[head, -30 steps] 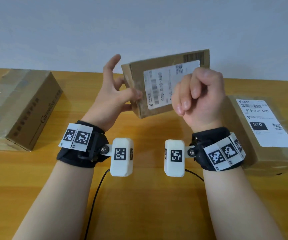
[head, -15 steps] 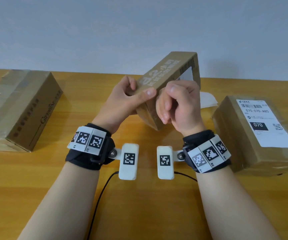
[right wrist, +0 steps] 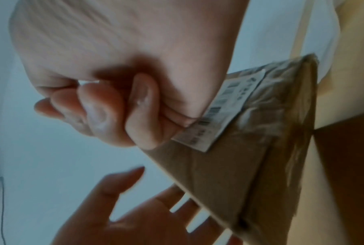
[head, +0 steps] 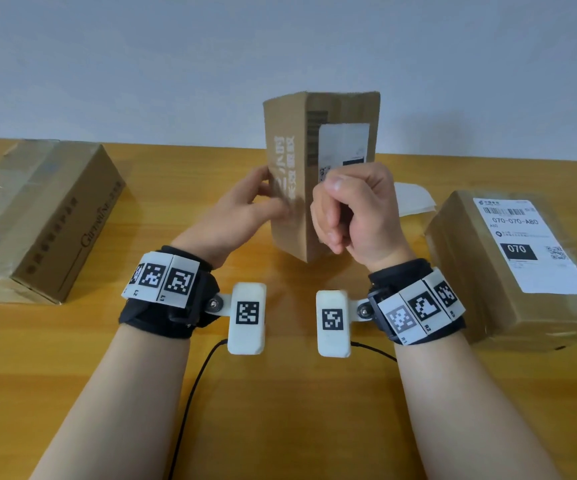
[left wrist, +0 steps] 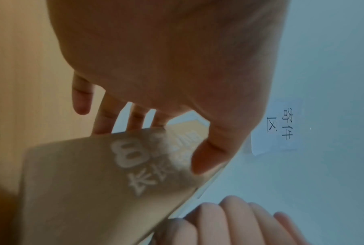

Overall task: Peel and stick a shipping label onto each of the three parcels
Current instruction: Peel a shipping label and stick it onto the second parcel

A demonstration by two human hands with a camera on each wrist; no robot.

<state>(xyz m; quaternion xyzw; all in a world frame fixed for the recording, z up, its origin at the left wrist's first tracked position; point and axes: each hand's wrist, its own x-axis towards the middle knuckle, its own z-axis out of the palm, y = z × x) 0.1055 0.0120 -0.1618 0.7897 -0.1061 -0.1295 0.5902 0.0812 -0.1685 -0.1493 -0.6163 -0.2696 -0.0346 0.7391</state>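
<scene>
Left box [head: 34, 216]: a large taped carton lying flat at the far left of your table [head: 280, 410], with no label showing on the faces you can see. Left hand [head: 235, 216]: your fingers are straight and spread against the far side of the middle box [head: 297, 188], the thumb [left wrist: 206, 159] pressed flat on its printed near face, so the hand steadies it between thumb and fingers without curling round it. Middle box: upright on end at the centre, its lower corner near the table; whether it touches the wood you cannot tell. It carries a white label [head: 344, 147] on the face turned to your right. Right hand [head: 356, 209]: curled into a fist, fingers folded into the palm, the side of the fist bearing on that label, as the right wrist view shows; nothing is gripped inside it. Backing sheet [head: 415, 199]: a white sheet lying flat on the table behind your right hand, between the middle and right boxes. Right box [head: 481, 282]: a taped carton lying flat at the far right, with a printed label [head: 529, 244] reading 070 stuck on its top face.
</scene>
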